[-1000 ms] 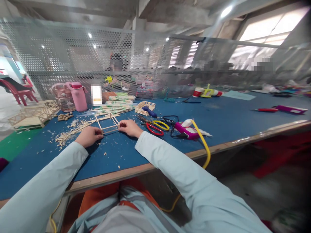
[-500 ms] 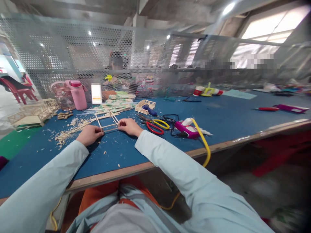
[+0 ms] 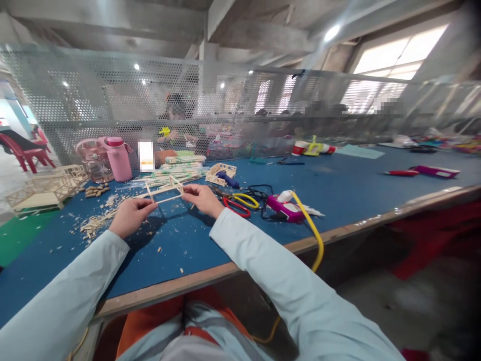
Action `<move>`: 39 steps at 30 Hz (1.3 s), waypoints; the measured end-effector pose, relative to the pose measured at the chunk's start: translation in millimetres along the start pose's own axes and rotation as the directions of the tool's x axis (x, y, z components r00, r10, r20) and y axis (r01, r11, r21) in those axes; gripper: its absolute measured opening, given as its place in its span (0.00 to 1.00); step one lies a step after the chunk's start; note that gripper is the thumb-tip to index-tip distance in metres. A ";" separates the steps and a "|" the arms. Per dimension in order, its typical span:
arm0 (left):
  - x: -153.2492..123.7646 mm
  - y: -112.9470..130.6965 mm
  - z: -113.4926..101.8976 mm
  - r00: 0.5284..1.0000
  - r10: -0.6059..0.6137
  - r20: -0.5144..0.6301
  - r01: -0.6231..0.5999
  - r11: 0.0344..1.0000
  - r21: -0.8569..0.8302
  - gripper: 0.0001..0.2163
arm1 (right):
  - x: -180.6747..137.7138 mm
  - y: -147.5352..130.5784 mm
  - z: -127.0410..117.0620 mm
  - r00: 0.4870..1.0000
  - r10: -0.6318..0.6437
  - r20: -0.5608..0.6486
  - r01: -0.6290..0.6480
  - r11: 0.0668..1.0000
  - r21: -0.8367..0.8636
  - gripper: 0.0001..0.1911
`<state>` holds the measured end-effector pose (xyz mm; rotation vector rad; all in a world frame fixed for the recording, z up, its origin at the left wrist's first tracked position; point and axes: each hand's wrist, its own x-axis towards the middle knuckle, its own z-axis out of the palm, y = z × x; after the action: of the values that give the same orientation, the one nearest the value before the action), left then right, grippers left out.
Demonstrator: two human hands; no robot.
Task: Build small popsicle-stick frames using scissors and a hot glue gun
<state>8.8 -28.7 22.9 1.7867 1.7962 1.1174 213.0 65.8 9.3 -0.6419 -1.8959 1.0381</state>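
Both forearms stretched forward over the surface (image 3: 161, 273), hands angled toward each other. The left hand (image 3: 131, 215) and right hand (image 3: 202, 198) each pinched a near corner of one wooden frame (image 3: 169, 199), just above the surface, left of centre. Two bottles (image 3: 120, 163) stood far left. One pair of scissors (image 3: 226, 197) lay just right of the right hand; wood scraps (image 3: 95, 225) cluttered the left.

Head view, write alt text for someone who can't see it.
A person's left hand and right hand hold a wood frame at its near corners, over a blue table. Wood scraps and a pink bottle are to the left, scissors to the right.
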 end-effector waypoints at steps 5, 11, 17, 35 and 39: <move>-1.2 2.6 4.7 0.997 -0.075 0.020 0.077 0.979 -0.188 0.22 | -2.9 -2.3 -1.5 0.995 0.095 0.012 -0.096 0.992 0.085 0.16; -0.4 2.5 3.7 0.991 -0.127 0.044 0.134 0.961 -0.243 0.21 | -3.3 -5.9 -2.6 0.987 0.157 0.031 -0.160 0.971 0.176 0.18; -0.3 1.7 4.0 0.997 -0.077 0.005 0.076 0.977 -0.200 0.23 | -5.1 -7.9 0.2 0.994 0.109 0.005 -0.109 0.986 0.128 0.14; -0.5 -1.4 8.7 0.951 0.212 -0.226 -0.223 0.975 -0.022 0.17 | -4.7 -5.7 1.6 0.998 0.008 -0.069 -0.001 0.995 0.101 0.15; -1.4 2.4 13.8 0.978 0.092 -0.190 -0.120 0.983 -0.141 0.19 | -4.5 -4.6 0.2 0.993 0.111 -0.030 -0.107 0.988 0.113 0.13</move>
<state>20.8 -26.6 15.7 1.7569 1.6786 1.4622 214.9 60.0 11.2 -0.7016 -1.7738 1.1856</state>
